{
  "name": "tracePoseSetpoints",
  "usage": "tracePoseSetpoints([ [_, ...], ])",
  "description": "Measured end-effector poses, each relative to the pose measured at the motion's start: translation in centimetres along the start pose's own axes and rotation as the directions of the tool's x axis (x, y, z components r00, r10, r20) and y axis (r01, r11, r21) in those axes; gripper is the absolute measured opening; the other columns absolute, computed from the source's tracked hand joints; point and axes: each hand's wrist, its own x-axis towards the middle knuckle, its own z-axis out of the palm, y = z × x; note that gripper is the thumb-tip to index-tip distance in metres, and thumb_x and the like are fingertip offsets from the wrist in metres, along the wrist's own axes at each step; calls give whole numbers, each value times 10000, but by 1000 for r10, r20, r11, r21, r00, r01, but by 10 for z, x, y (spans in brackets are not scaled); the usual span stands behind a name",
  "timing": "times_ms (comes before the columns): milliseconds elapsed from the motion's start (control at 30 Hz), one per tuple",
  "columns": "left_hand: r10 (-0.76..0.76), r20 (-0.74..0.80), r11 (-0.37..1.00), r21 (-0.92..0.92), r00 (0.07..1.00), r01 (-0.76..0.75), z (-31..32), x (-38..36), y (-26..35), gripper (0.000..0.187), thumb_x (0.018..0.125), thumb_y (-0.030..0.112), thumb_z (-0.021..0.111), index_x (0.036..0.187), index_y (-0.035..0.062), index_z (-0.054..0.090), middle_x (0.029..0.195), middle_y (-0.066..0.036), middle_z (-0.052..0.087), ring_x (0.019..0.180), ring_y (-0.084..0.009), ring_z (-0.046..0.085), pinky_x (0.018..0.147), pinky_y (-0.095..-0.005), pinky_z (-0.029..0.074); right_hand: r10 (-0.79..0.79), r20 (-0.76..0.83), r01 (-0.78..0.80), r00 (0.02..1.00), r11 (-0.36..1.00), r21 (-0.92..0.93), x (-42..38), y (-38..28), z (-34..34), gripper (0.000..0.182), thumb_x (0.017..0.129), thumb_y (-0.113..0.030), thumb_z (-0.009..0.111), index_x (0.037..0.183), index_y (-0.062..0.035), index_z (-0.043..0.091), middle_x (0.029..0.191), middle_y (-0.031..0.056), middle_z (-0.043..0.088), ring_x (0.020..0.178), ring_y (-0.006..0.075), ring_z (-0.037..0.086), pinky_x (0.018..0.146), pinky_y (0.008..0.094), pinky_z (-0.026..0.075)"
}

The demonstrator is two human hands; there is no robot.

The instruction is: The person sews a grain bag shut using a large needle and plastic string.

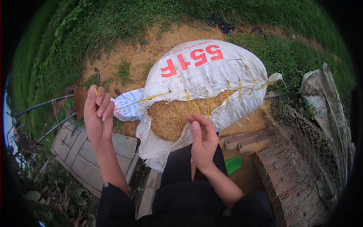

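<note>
A bulging white woven sack point(185, 81) lies on the ground before me, printed "551F" in red. Its long slit shows yellowish husks point(166, 121) inside. Several yellow strands point(207, 104) cross the slit like stitches. My left hand point(99, 109) is raised left of the sack, thumb and fingers pinched on a yellow strand point(95, 91). From the sack another yellow length stretches toward that hand. My right hand point(204, 140) is at the near lip of the slit, fingers curled at the sack's edge point(185, 133); its fingertips are partly hidden. A thin needle-like piece point(234, 59) rests on the sack.
Husks are scattered on the ground point(113, 64) behind the sack, with grass beyond. Concrete slabs point(94, 147) lie at left. A low brick wall point(287, 181), netting point(302, 125) and a grey sheet point(325, 102) stand at right. A green plastic piece point(233, 165) is beside my legs.
</note>
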Motion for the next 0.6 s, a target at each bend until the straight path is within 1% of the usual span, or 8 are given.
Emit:
tracePoseSetpoints([
  [67,-28,170,1000,-6,985,30,-3,-24,15,169,1120,188,416,1075,42,489,905,-72,624,633,-71,531,575,-216,457,-116,-66,107,991,985,-133,11,3,-25,210,1034,-44,549,1209,54,612,1126,147,713,1067,175,674,958,316,512],
  [133,120,-63,746,664,991,-48,3,-50,15,156,1116,174,424,1041,47,475,885,-72,658,531,-22,389,474,-182,333,-194,-98,173,976,968,-184,31,-1,-46,188,1031,-38,551,1180,52,622,1098,141,716,1034,173,679,929,319,521],
  [200,52,-66,611,791,996,21,4,-70,8,140,1104,165,451,1051,41,487,857,-88,666,538,-66,442,493,-215,363,-270,-123,236,955,943,-236,52,-4,-53,168,1028,-33,554,1151,51,631,1070,135,720,1000,170,684,900,321,530],
  [267,-15,-82,452,889,997,80,8,-81,-7,128,1093,156,479,1061,34,499,828,-104,675,545,-111,496,513,-249,394,-424,-3,403,906,863,-304,75,-14,-50,156,1005,-17,577,1133,39,646,1011,131,723,970,191,691,874,318,530],
  [333,-213,25,58,998,977,-12,16,-86,-24,111,1049,135,543,1062,25,532,871,-160,704,612,-245,603,570,-365,455,-538,293,612,791,695,-377,106,-34,-21,151,966,-17,622,1104,22,668,977,152,715,925,272,701,846,341,541],
  [400,-227,65,-31,997,972,-74,21,-82,-28,130,1024,133,575,1096,28,549,885,-170,704,675,-296,633,611,-408,470,-529,477,700,702,635,-325,135,-42,22,168,955,-97,645,1083,2,691,981,170,714,951,345,686,846,396,544],
  [567,-221,51,-266,958,974,-110,39,-63,-14,193,965,138,652,1128,35,632,918,-162,723,765,-336,684,675,-432,513,87,840,739,535,433,-516,210,-8,91,400,1001,-399,575,1204,-84,713,1124,151,729,1095,341,662,984,438,487],
  [600,-140,243,-224,936,960,-270,35,-60,-15,175,951,139,667,1096,41,671,895,-155,723,772,-334,690,681,-422,520,175,842,765,511,353,-538,214,-7,96,470,992,-482,543,1225,-114,719,1163,152,722,1142,335,646,1038,457,439],
])
